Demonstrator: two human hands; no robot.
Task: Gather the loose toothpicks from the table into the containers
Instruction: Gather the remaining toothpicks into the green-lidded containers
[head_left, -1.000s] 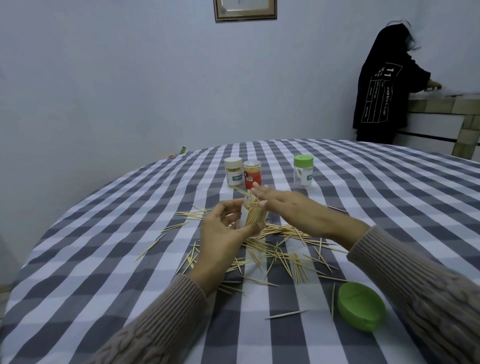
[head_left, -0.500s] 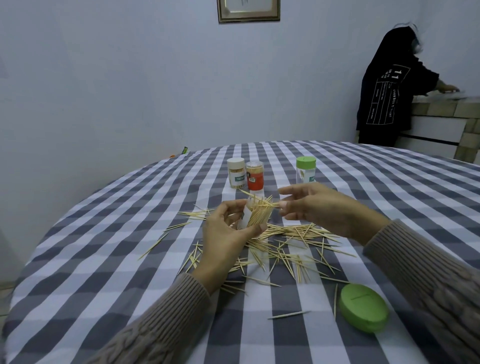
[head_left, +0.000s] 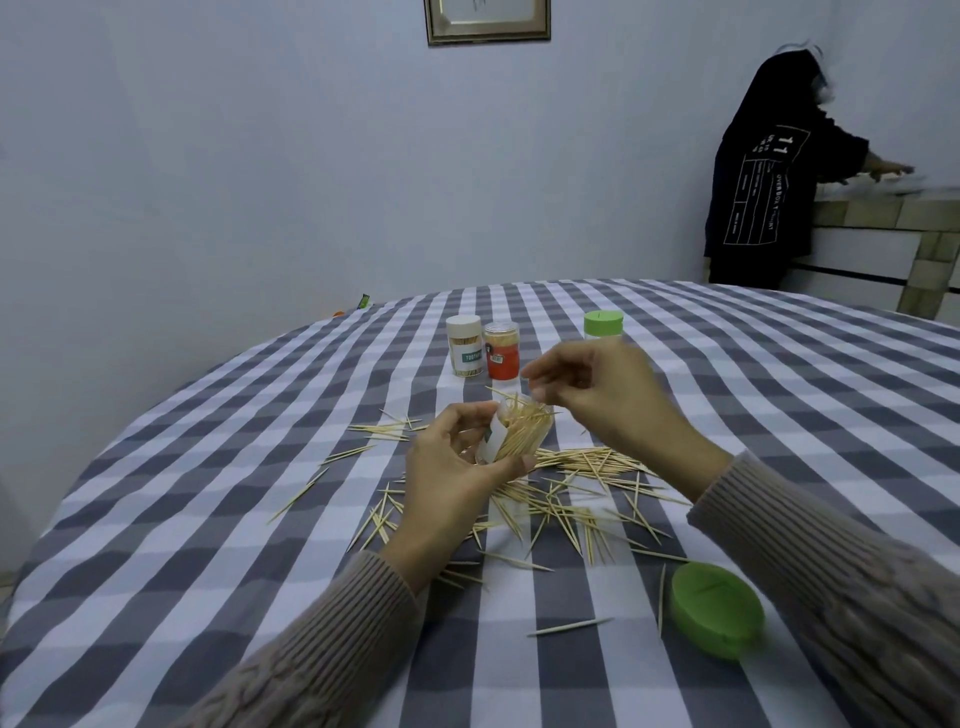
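My left hand (head_left: 457, 467) grips the clear container (head_left: 511, 434), tilted, just above the middle of the checked table (head_left: 208, 493), its mouth bristling with toothpicks that stick out unevenly. My right hand (head_left: 592, 395) hovers just past the container's mouth with fingers loosely curled; I can see no toothpick held in it, though the fingertips are blurred. The step in hand, I judge, is settling this bundle inside. To do it well I would stand the container more upright, tap or press the stray tips down with flat fingers, and keep the left hand's hold low on the wall so the mouth stays free. Most loose toothpicks (head_left: 571, 499) still lie on the table just nearer me than the container, with a thinner scatter to its left. The green lid (head_left: 716, 609) lies well nearer me, to the right; three capped containers (head_left: 483, 351) stand beyond. Compared with half a second ago, the right hand has lifted off the bundle and drawn slightly back, while the left hand keeps its hold.
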